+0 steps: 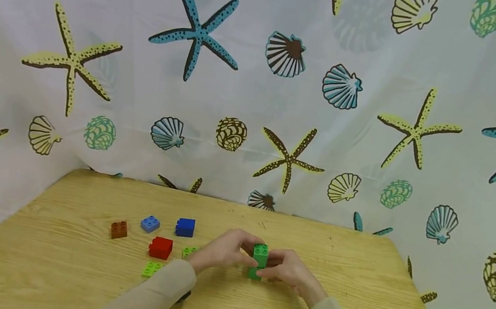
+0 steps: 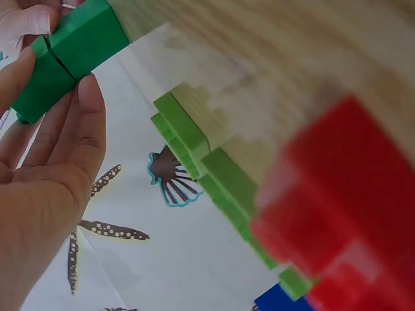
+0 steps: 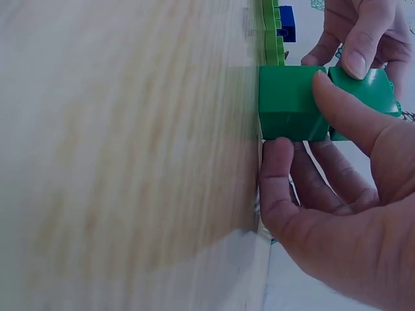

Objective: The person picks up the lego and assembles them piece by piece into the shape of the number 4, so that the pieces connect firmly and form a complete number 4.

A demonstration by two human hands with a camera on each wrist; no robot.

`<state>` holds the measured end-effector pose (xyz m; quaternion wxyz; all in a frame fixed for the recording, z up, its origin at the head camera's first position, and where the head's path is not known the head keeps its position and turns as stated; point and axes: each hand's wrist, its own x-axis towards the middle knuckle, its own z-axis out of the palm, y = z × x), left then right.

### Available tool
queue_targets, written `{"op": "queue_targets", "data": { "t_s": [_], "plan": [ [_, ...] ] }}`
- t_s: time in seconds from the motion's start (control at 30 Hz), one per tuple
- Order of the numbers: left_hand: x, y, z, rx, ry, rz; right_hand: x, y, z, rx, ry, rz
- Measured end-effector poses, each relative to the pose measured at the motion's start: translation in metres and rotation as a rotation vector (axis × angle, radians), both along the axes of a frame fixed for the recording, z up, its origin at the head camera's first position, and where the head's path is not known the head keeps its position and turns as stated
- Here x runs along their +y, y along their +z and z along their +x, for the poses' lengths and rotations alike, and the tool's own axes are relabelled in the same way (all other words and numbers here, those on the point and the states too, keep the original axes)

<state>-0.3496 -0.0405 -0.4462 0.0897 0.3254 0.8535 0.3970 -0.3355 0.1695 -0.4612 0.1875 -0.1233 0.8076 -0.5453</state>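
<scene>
Two green toy bricks stand one on top of the other on the table between my hands. My left hand [image 1: 228, 252] pinches the upper green brick [image 1: 260, 254] between thumb and fingers, its studs facing up. Around the lower green brick [image 3: 292, 103], my right hand [image 1: 291, 272] has its thumb on one side and fingers on the other. A thin dark seam shows between the two bricks in both wrist views. The lower brick's base sits right at the tabletop in the right wrist view.
Left of my hands lie a red brick [image 1: 160, 247], lime green bricks [image 1: 152, 269], a dark blue brick [image 1: 185, 227], a light blue brick [image 1: 150, 223] and a brown brick [image 1: 119, 230] on the wooden table [image 1: 354, 282]. A curtain [image 1: 248, 94] with shells and starfish hangs behind.
</scene>
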Motion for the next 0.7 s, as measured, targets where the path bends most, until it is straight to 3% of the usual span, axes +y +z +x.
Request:
{"op": "queue_targets", "data": {
  "t_s": [0.27,0.43,0.7],
  "plan": [
    [0.0062,0.0036,0.0001,0.044,-0.003,-0.119,0.0047,-0.0033,0.0000,-0.010,0.007,-0.008],
    [0.0054,0.0022,0.0006,0.053,-0.010,-0.123,0.0069,-0.0015,0.0013,0.009,0.026,0.002],
    [0.0032,-0.0014,-0.0019,0.060,-0.012,-0.113,0.0061,0.0060,0.0062,-0.024,-0.045,-0.176]
  ]
}}
